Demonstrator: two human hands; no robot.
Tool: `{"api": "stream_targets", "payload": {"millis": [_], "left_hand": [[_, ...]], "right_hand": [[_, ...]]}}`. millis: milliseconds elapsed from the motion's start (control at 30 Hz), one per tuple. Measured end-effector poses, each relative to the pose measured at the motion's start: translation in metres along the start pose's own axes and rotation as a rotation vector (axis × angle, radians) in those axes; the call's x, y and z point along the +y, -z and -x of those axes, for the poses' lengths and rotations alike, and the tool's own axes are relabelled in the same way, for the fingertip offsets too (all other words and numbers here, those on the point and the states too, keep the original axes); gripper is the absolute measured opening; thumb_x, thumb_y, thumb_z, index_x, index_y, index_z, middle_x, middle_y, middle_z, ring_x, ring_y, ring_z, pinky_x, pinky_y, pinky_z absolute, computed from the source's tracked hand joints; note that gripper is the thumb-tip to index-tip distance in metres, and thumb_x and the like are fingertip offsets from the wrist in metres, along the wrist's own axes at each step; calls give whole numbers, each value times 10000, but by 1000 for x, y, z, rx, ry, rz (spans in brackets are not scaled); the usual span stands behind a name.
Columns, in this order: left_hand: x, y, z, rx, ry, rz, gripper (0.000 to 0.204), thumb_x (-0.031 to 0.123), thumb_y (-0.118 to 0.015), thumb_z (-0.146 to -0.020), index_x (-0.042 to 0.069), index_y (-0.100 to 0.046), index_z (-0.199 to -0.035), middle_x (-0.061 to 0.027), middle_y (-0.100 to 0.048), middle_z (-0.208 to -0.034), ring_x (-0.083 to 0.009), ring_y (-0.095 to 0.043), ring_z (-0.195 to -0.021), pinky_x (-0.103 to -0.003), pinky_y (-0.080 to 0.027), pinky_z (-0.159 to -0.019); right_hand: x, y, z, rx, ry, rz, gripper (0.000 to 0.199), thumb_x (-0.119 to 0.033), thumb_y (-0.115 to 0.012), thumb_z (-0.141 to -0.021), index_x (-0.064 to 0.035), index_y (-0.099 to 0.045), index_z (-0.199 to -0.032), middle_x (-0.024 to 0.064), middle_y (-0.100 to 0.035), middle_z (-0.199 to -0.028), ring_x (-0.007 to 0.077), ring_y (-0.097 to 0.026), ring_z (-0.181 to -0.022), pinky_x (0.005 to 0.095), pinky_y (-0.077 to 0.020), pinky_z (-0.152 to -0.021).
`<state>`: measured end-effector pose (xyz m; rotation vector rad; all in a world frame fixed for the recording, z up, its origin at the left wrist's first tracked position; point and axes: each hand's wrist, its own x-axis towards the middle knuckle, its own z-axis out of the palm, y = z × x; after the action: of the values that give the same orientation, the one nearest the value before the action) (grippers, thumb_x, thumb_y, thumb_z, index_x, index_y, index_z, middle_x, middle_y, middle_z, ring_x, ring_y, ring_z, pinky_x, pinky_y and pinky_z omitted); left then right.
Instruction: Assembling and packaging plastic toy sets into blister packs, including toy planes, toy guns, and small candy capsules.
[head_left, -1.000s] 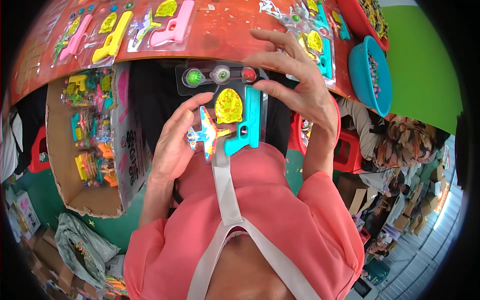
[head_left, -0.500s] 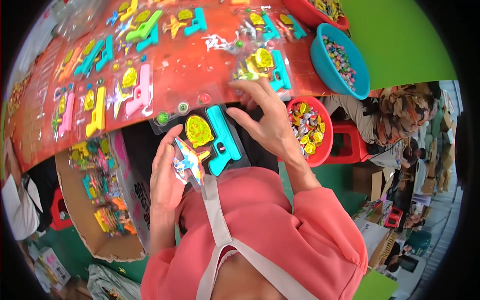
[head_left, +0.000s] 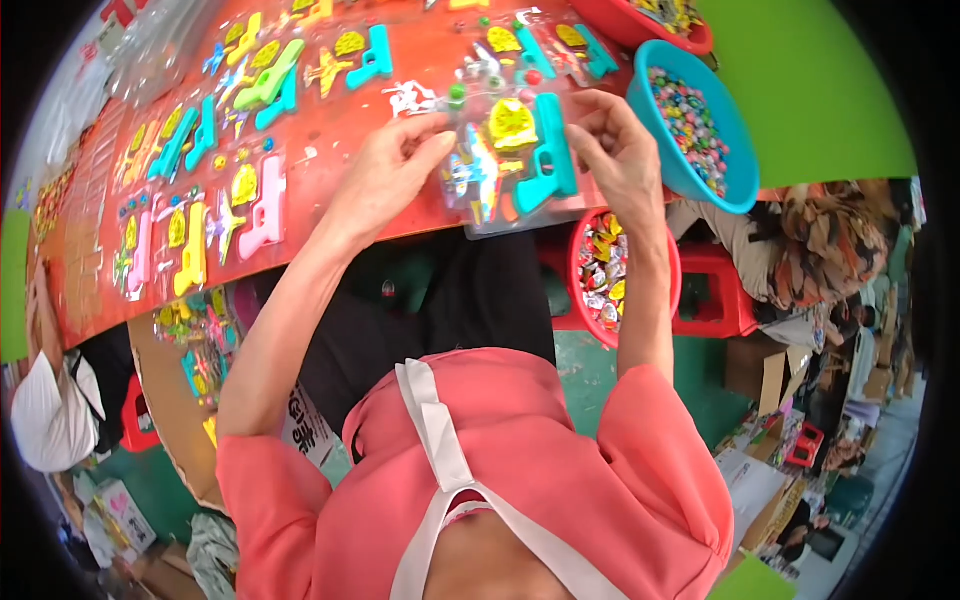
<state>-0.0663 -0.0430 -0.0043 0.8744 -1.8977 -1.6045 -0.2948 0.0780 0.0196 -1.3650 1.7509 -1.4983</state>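
A clear plastic blister pack (head_left: 512,168) lies between my hands over the near edge of the table. In it are a teal toy pistol (head_left: 550,155), a yellow round piece (head_left: 512,124), a colourful toy plane (head_left: 484,165) and small balls along the top. My left hand (head_left: 395,170) pinches at the pack's left edge, fingers curled. At the right edge, my right hand (head_left: 622,145) grips with thumb and bent fingers beside the pistol. Whatever lies beneath the pack is mostly covered.
Similar packs with pistols, such as a pink one (head_left: 265,205), spread over the red table (head_left: 330,170). A blue basin (head_left: 745,190) of small balls stands at the right. Below it is a red basin (head_left: 674,275) of wrapped pieces. A cardboard box (head_left: 165,385) sits lower left.
The pack has risen from my lap up to the table's edge, covering the pack there. My left hand moved up with it; my right hand shifted right to its other side.
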Motion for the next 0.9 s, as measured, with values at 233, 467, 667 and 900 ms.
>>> {"api": "stream_targets", "payload": {"millis": [233,467,667,900], "left_hand": [[-7,-5,-8,248,78,156,414,273,-726,-829,-50,-628,-1070,-143,-701,-929,-196,-681,-868,-361,-538,-748],[-22,-54,-25,363,230,410,619,240,-871,-607,-21,-612,-1106,-198,-674,-1056,-299,-657,-1005,-356,-511,-863],[-17,-73,-18,391,394,550,635,199,-882,-561,27,-530,-1061,-158,-596,-1074,-305,-595,-1029,-399,-489,-896],[-13,-27,72,251,358,717,503,187,-812,-618,-44,-625,-1023,-163,-652,-958,-224,-655,-892,-332,-517,-737]], "right_hand": [[26,10,-11,-60,-86,95,454,-143,-671,-908,-41,-520,-1323,54,-604,-1112,123,-584,-968,250,-482,-820],[27,24,-11,-390,-357,127,571,-334,-487,-1018,47,-388,-1432,125,-533,-1339,182,-509,-1197,298,-410,-988],[10,15,5,-478,-351,141,571,-349,-483,-1020,60,-405,-1412,160,-556,-1314,215,-544,-1157,323,-435,-963],[-29,-24,59,-496,-293,141,616,-307,-529,-1008,91,-338,-1437,185,-508,-1360,228,-515,-1214,336,-401,-1014]]}}
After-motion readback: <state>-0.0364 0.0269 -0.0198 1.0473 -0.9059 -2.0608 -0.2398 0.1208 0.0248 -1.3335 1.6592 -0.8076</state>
